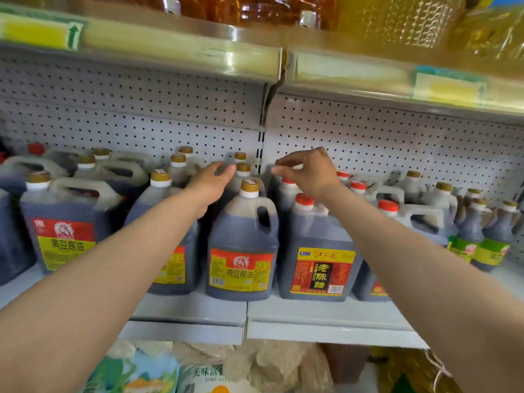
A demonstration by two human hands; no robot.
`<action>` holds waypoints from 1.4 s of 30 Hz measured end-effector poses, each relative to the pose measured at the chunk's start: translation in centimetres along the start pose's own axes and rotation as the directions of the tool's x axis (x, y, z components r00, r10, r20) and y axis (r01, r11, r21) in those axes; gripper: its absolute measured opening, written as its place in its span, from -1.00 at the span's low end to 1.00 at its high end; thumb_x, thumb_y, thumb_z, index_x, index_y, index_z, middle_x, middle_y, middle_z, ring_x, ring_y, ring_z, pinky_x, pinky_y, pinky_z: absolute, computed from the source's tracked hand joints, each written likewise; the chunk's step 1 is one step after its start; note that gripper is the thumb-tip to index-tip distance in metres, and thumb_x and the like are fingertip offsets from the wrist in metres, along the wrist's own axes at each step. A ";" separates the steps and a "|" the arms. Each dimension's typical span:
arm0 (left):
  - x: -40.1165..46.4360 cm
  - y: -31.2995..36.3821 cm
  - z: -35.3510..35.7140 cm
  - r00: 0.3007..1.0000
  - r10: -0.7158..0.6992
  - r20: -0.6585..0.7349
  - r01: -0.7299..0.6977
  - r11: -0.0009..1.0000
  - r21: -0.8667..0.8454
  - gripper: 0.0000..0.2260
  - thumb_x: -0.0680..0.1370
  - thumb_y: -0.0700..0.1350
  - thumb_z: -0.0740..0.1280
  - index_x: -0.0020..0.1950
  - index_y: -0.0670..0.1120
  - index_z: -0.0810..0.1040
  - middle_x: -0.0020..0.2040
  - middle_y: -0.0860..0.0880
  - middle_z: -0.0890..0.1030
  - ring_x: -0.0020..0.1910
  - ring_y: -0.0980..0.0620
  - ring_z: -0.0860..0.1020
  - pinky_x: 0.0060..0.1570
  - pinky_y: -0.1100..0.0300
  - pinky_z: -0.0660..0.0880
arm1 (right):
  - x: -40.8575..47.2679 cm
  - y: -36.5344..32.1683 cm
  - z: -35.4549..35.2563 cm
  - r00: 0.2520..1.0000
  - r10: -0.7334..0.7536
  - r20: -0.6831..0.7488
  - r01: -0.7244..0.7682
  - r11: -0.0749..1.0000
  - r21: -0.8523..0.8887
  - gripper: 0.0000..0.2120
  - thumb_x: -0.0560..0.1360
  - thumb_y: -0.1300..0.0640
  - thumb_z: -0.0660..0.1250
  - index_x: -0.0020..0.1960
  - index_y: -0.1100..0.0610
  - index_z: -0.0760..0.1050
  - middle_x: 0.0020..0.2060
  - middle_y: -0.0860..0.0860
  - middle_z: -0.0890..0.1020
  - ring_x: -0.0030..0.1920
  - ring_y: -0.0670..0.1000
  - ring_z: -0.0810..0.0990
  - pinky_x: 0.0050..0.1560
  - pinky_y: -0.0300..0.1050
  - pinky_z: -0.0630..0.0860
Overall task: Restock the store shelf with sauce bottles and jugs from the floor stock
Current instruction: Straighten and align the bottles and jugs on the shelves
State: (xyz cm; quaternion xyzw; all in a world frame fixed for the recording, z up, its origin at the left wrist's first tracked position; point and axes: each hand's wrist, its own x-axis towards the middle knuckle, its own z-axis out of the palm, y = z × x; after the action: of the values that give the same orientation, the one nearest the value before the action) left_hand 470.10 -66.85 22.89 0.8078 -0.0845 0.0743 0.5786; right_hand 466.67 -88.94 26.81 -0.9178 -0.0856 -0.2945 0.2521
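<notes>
Dark soy sauce jugs with gold caps fill the left of the middle shelf [320,310]; one with a red and yellow label [241,242] stands at the front centre. Beside it stands a red-capped vinegar jug [317,251], with more like it behind. My left hand [211,185] reaches over the front row, its straight fingers touching the handle of a gold-capped jug at the back [241,177]. My right hand [309,171] hovers above the red-capped jugs, fingers loosely curled with nothing in them.
Smaller dark bottles with green labels [482,231] stand at the far right. The upper shelf [198,52] hangs low overhead and carries oil bottles [255,9]. Bagged goods [198,370] lie on the level below. A perforated back panel [397,137] closes the bay.
</notes>
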 end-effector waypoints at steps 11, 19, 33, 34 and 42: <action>4.5 -2.4 1.3 0.963 -0.202 0.177 0.216 0.974 -0.064 -0.54 0.61 0.20 0.23 0.46 0.05 0.41 0.47 -0.03 0.42 0.47 -0.07 0.34 0.48 -0.10 0.24 | 7.2 -0.7 3.2 0.824 0.020 0.566 0.068 0.989 -0.133 -0.57 0.46 -0.19 0.47 0.18 0.08 0.68 0.14 0.04 0.67 0.18 0.04 0.58 0.29 -0.01 0.48; 5.0 -2.4 1.5 0.978 -0.167 0.123 0.168 0.986 0.003 -0.57 0.63 0.07 0.28 0.47 -0.04 0.40 0.44 -0.09 0.45 0.43 -0.08 0.38 0.44 -0.02 0.29 | 8.1 0.3 5.7 0.839 0.002 0.545 0.085 0.987 -0.135 -0.65 0.46 -0.08 0.52 0.19 0.01 0.67 0.14 -0.05 0.68 0.13 -0.03 0.59 0.27 -0.06 0.48; 5.1 -1.7 1.4 0.974 -0.170 0.151 0.158 0.983 0.090 -0.57 0.61 0.13 0.29 0.44 0.01 0.42 0.42 -0.06 0.47 0.39 -0.07 0.40 0.13 0.09 0.31 | 8.0 0.6 4.9 0.848 0.019 0.530 0.043 0.994 -0.104 -0.66 0.43 -0.06 0.54 0.18 0.00 0.69 0.14 -0.09 0.69 0.19 -0.05 0.59 0.34 -0.05 0.45; 5.0 -1.7 1.4 0.974 -0.169 0.150 0.156 0.983 0.098 -0.57 0.61 0.14 0.28 0.45 0.02 0.42 0.42 -0.06 0.47 0.40 -0.08 0.39 0.12 0.09 0.30 | 8.0 0.6 4.9 0.846 0.020 0.533 0.044 0.993 -0.107 -0.66 0.44 -0.06 0.54 0.18 0.00 0.68 0.14 -0.10 0.69 0.19 -0.05 0.59 0.34 -0.05 0.45; 5.1 -1.5 1.6 0.973 -0.159 0.164 0.133 0.979 0.157 -0.54 0.62 0.17 0.24 0.48 0.02 0.38 0.45 -0.07 0.44 0.42 -0.10 0.37 0.18 0.07 0.29 | 8.1 0.8 5.0 0.843 0.008 0.539 0.067 0.991 -0.119 -0.67 0.45 -0.07 0.52 0.18 0.00 0.69 0.14 -0.07 0.68 0.19 -0.02 0.58 0.34 -0.02 0.45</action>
State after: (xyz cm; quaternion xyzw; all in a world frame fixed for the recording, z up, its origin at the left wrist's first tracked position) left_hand 475.42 -68.12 22.11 0.8551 -0.0700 -0.0343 0.5126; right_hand 475.94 -87.05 27.71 -0.9769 -0.1472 -0.0345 0.1513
